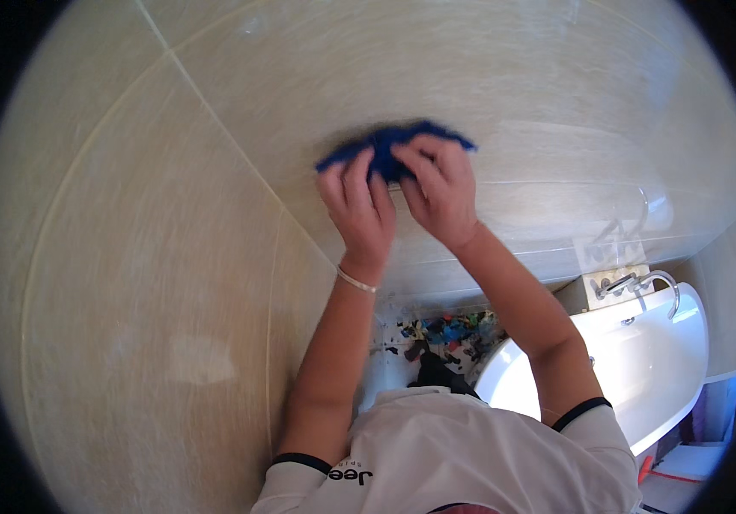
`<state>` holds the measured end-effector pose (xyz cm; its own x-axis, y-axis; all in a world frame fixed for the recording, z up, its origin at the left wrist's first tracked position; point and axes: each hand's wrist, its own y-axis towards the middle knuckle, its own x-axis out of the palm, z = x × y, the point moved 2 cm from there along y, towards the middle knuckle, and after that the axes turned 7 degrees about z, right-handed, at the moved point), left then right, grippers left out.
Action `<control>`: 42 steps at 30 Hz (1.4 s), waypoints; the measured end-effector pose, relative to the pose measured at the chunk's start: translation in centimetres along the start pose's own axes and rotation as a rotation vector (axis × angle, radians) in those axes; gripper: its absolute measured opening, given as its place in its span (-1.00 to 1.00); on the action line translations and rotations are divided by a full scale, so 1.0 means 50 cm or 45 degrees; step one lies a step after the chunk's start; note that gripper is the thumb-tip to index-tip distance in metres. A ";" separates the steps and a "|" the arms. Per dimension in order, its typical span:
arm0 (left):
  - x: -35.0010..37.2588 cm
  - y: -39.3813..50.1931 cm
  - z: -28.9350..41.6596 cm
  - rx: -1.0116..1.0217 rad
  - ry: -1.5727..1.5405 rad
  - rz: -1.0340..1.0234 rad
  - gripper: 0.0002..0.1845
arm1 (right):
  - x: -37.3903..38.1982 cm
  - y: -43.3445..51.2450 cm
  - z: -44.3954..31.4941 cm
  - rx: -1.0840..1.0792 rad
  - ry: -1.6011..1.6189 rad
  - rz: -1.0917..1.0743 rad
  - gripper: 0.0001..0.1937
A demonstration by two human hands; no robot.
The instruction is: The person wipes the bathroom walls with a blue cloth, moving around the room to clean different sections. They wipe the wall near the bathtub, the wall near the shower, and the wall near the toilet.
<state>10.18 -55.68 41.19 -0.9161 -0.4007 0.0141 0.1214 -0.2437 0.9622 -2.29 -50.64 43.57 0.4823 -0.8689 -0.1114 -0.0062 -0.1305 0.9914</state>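
A dark blue cloth (386, 154) lies pressed against the beige tiled wall (502, 77), spread wide under both hands. My left hand (361, 205) grips its left part with bent fingers, and a light bracelet sits on that wrist. On the cloth's right part, my right hand (441, 186) holds it with curled fingers. The two hands are close together but apart. Slight blur covers the cloth and fingers, and the side of the cloth facing the wall is hidden.
A second tiled wall (169, 289) meets this one at a corner on the left. At the lower right stands a white bathtub (650, 372) with a chrome faucet (663, 283) on a ledge. Colourful scraps (451, 327) litter the floor near my feet. A red-handled object (647, 469) lies beyond the tub.
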 end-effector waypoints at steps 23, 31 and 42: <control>-0.034 0.105 -0.055 -0.119 0.105 0.417 -0.61 | 0.147 0.122 -0.068 -0.320 -0.112 -0.046 -0.59; -0.073 -0.175 -0.108 -0.526 0.279 0.224 -0.49 | 0.147 -0.091 -0.056 -0.452 0.017 -0.628 -0.59; -0.091 0.218 -0.072 0.150 0.299 0.398 -0.62 | 0.173 0.214 -0.099 -0.560 -0.012 -0.020 -0.64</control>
<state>17.04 -59.67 50.63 -0.7284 -0.6333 0.2615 0.3230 0.0193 0.9462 6.16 -57.19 53.53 0.4711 -0.8731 -0.1252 0.3756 0.0702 0.9241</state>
